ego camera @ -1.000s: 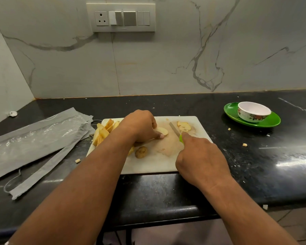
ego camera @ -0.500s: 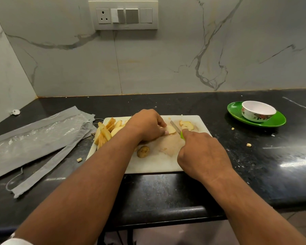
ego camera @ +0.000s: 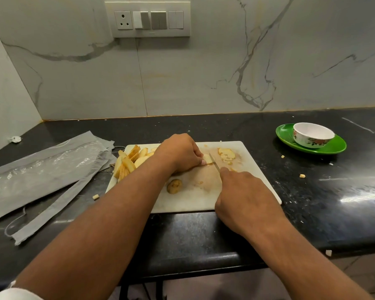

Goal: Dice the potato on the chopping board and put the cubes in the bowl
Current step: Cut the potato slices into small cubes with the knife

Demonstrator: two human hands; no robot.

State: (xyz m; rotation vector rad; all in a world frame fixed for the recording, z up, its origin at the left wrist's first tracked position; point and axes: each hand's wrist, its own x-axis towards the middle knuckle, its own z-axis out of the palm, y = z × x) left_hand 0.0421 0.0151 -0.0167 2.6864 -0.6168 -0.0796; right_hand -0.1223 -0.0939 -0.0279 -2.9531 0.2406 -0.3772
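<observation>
Potato piece (ego camera: 207, 158) lying on the far middle of the chopping board (ego camera: 204, 198), pinned at its left side by the fingertips of the left hand (ego camera: 179, 153), whose fingers are curled down onto it. The right hand (ego camera: 245, 198) grasps a knife handle, hidden under the clenched fingers, with the index finger laid along the back of the knife blade (ego camera: 214, 162). The blade runs from the right hand away towards the wall, slanting slightly leftward, and meets the exposed right end of the piece; the piece thus lies ahead of and a little to the left of the knife grip, close beside the left fingertips. The piece's long axis cannot be judged, as most of it is covered. The coming cut appears to turn on keeping the blade just to the right of those fingertips. Strips of cut potato (ego camera: 128, 161) are heaped at the board's left edge, partly behind the left forearm; slices (ego camera: 225, 153) lie just right of the blade; a round end piece (ego camera: 174, 186) sits nearer the front. The bowl (ego camera: 313, 135), standing on a green plate (ego camera: 333, 148) well to the right on the table (ego camera: 333, 202), shows no cubes; the right hand is the nearer to it
</observation>
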